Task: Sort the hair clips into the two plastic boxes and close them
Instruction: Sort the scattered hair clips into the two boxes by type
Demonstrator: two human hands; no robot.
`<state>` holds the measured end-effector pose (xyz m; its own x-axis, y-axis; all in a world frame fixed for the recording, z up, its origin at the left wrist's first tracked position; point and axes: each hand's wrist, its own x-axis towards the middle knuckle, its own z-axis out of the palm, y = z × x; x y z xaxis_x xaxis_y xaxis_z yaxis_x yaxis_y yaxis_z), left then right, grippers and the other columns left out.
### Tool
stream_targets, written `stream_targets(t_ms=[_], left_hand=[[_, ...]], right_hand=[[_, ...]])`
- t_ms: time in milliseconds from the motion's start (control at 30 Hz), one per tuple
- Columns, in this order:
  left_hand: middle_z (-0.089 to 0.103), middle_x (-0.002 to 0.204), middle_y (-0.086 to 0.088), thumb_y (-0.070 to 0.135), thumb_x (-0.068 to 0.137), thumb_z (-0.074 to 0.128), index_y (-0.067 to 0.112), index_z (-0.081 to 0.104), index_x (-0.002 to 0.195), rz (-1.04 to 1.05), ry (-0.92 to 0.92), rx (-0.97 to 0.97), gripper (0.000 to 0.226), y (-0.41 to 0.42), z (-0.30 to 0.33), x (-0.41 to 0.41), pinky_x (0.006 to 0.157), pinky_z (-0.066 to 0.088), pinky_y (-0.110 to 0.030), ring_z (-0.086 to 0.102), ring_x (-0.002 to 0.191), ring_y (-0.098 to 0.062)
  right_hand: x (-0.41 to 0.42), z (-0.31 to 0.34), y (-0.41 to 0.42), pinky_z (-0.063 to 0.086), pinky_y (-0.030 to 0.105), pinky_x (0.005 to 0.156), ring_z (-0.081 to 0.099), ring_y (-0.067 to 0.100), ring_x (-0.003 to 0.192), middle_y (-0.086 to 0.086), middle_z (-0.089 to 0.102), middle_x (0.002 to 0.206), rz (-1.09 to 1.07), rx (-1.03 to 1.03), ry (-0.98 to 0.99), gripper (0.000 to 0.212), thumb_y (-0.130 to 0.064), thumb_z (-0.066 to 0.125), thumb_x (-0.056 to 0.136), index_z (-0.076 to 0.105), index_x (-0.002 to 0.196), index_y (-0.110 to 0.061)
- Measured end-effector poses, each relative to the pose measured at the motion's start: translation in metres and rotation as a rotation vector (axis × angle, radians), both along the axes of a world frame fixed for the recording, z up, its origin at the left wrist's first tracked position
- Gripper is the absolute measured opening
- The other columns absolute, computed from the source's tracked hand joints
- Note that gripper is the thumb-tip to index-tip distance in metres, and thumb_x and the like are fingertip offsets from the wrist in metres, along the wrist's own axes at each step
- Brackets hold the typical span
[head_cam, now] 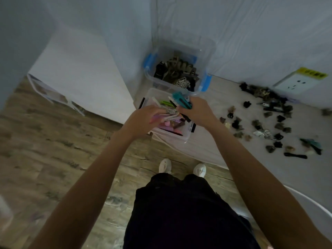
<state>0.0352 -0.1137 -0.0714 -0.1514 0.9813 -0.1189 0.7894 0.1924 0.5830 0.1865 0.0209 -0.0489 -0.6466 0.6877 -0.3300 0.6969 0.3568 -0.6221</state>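
Dark trousers (pixel 179 212) and white shoes (pixel 165 166) fill the bottom of the view, above a wood-patterned floor (pixel 53 141). Both hands work over the near clear plastic box (pixel 179 139), which holds long coloured hair clips (pixel 168 126). The left hand (pixel 143 119) curls its grip round a pale bundle of clips; the right hand (pixel 195 112) pinches teal clips (pixel 179 98). Just behind, touching it, stands the blue-latched clear plastic box (pixel 204 81) of dark claw clips (pixel 176 72). More dark claw clips lie scattered on the pale tabletop (pixel 224 155) to the right, near a white wall socket (pixel 294 83).
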Motion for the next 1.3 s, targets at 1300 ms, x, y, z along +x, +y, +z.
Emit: stream_targets(t_ms=[1300], left_hand=[[0.048,0.134,-0.009,0.018,0.087,0.056,0.011,0.048,0.129,-0.482,0.009,0.027,0.043,0.174,-0.044,0.256,0.099,0.035,-0.035,0.041,0.125,-0.027]], right_hand=[[0.295,-0.079,0.032,0.028,0.042,0.105,0.030,0.036,0.132,0.019,0.037,0.142,-0.689,0.175,-0.239,0.046,-0.030,0.058,0.088,0.048,0.129,-0.011]])
